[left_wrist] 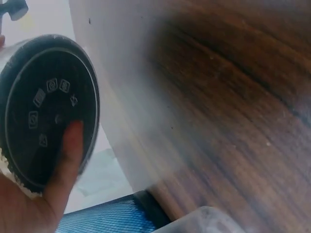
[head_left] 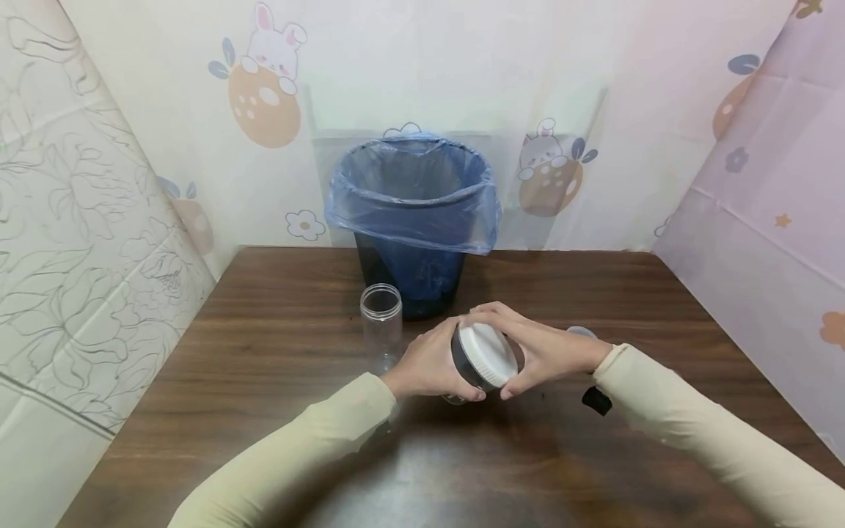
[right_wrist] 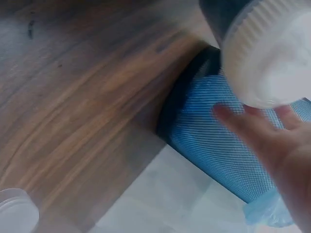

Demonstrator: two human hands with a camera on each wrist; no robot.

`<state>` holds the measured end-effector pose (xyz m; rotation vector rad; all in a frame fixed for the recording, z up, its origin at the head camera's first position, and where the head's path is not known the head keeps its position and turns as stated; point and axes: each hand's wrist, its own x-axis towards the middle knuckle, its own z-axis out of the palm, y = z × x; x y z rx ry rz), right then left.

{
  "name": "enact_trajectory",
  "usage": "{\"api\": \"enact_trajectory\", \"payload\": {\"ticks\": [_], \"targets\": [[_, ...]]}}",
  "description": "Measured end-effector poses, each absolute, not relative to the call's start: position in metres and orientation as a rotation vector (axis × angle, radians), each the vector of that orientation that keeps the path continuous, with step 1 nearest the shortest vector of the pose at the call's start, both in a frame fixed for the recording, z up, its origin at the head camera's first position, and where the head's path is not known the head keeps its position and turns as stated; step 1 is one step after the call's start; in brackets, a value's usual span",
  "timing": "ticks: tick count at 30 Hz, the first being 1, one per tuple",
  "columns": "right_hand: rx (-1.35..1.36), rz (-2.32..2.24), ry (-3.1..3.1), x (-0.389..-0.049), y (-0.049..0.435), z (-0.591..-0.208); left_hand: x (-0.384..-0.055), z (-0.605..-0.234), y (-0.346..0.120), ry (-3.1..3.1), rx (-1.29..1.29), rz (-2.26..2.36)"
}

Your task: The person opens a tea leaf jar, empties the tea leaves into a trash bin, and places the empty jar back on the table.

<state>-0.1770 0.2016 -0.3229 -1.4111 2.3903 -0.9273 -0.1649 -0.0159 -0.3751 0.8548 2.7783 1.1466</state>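
A dark jar (head_left: 464,361) with a white ribbed lid (head_left: 490,353) is held tilted above the table between both hands. My left hand (head_left: 432,361) grips the jar's side; in the left wrist view one finger (left_wrist: 70,150) lies against its dark base (left_wrist: 53,107), which carries small printed symbols. My right hand (head_left: 551,350) spans the white lid, thumb on the near edge and fingers over the far edge. In the right wrist view, its fingertips (right_wrist: 226,114) meet the lid's rim. Left of the hands, an open clear jar (head_left: 383,330) stands upright, partly behind the left hand.
A dark mesh bin (head_left: 411,271) lined with a blue bag (head_left: 422,224) stands at the back of the wooden table (head_left: 290,352). A small black object (head_left: 597,401) lies beside the right wrist, and a pale round piece (head_left: 582,332) sits behind it. Printed curtains (head_left: 462,66) surround the table.
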Motion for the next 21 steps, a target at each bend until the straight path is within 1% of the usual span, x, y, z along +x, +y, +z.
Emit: {"api": "enact_trajectory", "payload": {"ticks": [5,8,11,15,21], "targets": [[-0.863,-1.000,2.447,-0.172,0.198,-0.319,-0.161,-0.369,-0.015,2.909,0.832,1.080],[-0.743,-0.958,2.477,-0.171,0.193,-0.318,-0.160,-0.366,-0.016,2.959,0.835,1.037],[-0.756,-0.960,2.497,-0.170,0.188,-0.316,-0.159,-0.365,-0.018,2.976,0.852,1.015],[-0.853,-0.931,2.558,-0.169,0.184,-0.316,-0.160,-0.363,-0.022,2.985,0.883,1.013],[-1.253,-0.748,2.588,-0.169,0.190,-0.315,-0.159,-0.363,-0.025,2.906,0.883,1.032]]}}
